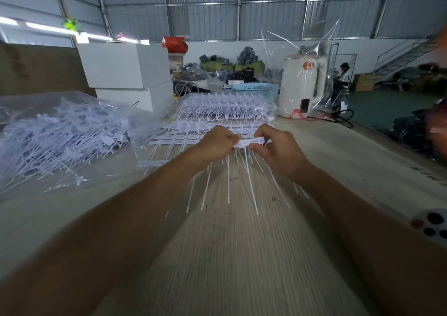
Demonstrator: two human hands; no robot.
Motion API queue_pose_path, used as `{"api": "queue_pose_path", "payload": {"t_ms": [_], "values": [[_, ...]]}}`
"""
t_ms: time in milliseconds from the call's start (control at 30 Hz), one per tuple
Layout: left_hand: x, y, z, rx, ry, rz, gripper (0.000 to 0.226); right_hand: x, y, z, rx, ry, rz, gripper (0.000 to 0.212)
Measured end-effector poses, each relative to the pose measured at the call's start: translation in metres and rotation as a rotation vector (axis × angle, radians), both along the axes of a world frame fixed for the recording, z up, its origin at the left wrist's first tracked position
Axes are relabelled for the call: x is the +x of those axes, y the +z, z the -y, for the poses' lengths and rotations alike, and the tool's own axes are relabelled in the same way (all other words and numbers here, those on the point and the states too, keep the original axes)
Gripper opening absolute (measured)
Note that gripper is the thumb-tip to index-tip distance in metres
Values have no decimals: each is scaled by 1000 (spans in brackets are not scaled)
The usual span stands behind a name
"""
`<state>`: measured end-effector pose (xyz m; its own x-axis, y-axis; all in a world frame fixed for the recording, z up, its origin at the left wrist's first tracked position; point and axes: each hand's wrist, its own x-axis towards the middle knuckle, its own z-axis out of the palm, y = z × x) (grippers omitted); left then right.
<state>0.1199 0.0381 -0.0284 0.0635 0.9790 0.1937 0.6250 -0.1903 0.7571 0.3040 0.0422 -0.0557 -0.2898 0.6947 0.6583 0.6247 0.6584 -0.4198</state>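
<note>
A white plastic tag strip [251, 142] is held level above the surface [242, 255], a little toward 12 o'clock from the picture's middle. It is a flat, narrow bar whose long axis runs from 9 to 3 o'clock. The left hand [219, 144] pinches its 9 o'clock end and the right hand [278, 148] its 3 o'clock end. Thin white tails [228, 182] hang from the bar, fanning out between 5 and 7 o'clock, their tips blurred.
</note>
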Motion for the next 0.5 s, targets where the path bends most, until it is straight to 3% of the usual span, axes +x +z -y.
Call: {"api": "queue_pose_path", "payload": {"t_ms": [500], "values": [[-1, -1, 0, -74, -29, 132, 42, -2, 0, 13, 260, -141, 300, 19]]}}
